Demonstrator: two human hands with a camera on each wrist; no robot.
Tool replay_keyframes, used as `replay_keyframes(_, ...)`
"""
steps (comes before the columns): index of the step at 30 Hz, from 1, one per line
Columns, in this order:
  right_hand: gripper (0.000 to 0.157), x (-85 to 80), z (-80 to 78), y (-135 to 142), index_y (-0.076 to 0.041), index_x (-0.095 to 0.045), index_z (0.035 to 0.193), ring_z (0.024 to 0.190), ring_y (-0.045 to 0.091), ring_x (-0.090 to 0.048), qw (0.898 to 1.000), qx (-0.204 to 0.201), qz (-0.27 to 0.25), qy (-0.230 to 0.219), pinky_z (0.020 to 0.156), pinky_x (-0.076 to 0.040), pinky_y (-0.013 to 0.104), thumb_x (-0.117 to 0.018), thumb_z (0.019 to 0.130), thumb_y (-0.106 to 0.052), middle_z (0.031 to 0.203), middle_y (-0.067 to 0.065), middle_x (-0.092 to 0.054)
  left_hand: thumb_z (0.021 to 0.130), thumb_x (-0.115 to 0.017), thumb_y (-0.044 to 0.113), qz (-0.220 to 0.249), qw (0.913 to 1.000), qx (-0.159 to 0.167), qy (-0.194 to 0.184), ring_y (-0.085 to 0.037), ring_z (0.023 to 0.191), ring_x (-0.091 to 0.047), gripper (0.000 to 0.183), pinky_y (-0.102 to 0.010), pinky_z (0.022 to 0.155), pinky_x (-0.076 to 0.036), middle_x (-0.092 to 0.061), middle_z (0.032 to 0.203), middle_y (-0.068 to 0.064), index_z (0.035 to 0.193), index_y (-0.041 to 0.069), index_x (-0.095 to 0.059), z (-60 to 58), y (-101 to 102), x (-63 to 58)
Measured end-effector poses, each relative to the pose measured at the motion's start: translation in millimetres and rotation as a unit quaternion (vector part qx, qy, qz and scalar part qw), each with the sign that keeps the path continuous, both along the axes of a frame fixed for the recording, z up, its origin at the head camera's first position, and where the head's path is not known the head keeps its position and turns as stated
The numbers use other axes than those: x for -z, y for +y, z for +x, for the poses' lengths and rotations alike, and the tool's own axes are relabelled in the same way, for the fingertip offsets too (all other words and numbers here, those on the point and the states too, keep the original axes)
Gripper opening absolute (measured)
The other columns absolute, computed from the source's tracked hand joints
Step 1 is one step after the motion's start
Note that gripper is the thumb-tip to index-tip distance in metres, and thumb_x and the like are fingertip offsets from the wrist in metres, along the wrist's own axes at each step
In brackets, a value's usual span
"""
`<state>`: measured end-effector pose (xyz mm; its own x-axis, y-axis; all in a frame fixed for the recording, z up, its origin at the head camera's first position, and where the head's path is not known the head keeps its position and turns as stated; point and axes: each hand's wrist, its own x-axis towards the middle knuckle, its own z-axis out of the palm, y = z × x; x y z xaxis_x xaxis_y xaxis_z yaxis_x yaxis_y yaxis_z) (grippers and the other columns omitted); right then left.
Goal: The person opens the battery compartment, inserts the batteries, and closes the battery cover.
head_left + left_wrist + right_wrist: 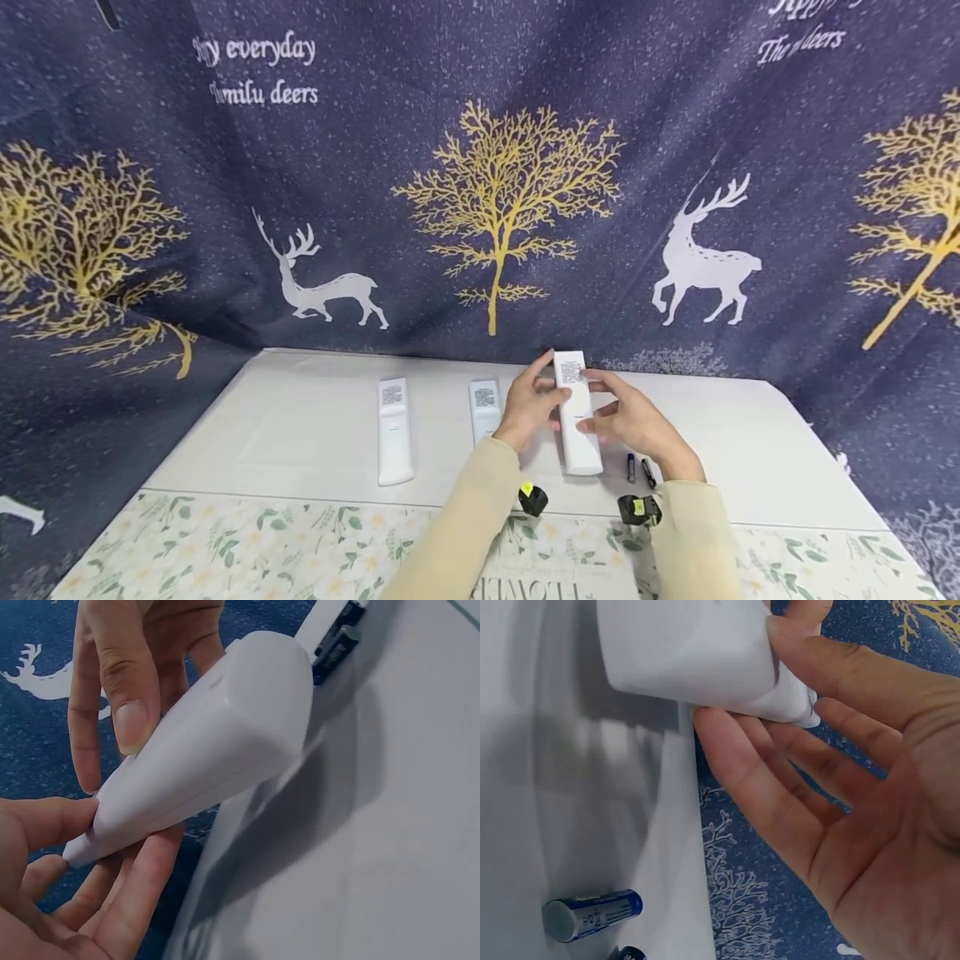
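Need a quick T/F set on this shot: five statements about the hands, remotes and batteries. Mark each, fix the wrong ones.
1. The left hand and right hand hold the same white remote. True.
2. Two batteries lie left of the held remote in the head view. False: both batteries lie to its right.
3. The held remote's printed label faces the head camera. True.
4. The held remote lies flat on the white surface. False: it is raised above the white surface, as the left wrist view shows.
5. Two other remotes lie to the left of the held one. True.
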<state>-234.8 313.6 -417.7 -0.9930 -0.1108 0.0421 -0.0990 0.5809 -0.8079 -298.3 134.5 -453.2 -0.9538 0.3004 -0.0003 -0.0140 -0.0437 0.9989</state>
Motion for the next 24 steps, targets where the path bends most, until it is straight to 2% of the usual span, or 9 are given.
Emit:
replay_keyframes(7,0.079,-6.8,-3.4,-4.8,-0.010,-0.044,0.160,0.109,0.036,-0.068,1.000,0.000,-0.018,0.009,0.076,-0.065,0.044,-0.084,0.091,-0.005,0.150,0.027,-0.048,0.097,-0.078,0.009,0.002,0.9995,-0.016,0.026,-0.020,0.085,-0.074,0.072,-0.038,0.065,-0.065,-0.072,0.113,-0.006,0.160,0.031,-0.051,-4.8,-7.8,-10.8)
replay_keyframes(14,0.071,-9.4,-2.8,-13.5,-0.007,-0.048,0.155,0.115,0.039,-0.067,0.999,-0.002,-0.045,0.005,0.078,-0.065,0.047,-0.082,0.093,-0.006,0.151,0.026,-0.049,0.098,-0.077,0.010,0.016,0.9996,-0.014,0.017,-0.022,0.088,-0.075,0.072,-0.039,0.066,-0.065,-0.071,0.116,-0.006,0.160,0.036,-0.050,-6.7,-18.2,-16.5)
replay_keyframes(24,0.037,-17.1,2.7,-19.0,-0.004,-0.065,0.126,0.117,0.042,-0.067,0.999,-0.007,-0.049,0.021,0.075,-0.066,0.045,-0.082,0.094,-0.009,0.138,0.024,-0.061,0.099,-0.076,0.011,0.024,0.9994,-0.012,0.023,-0.023,0.094,-0.074,0.072,-0.038,0.070,-0.066,-0.070,0.120,-0.007,0.161,0.035,-0.048,-4.8,-24.2,-24.4)
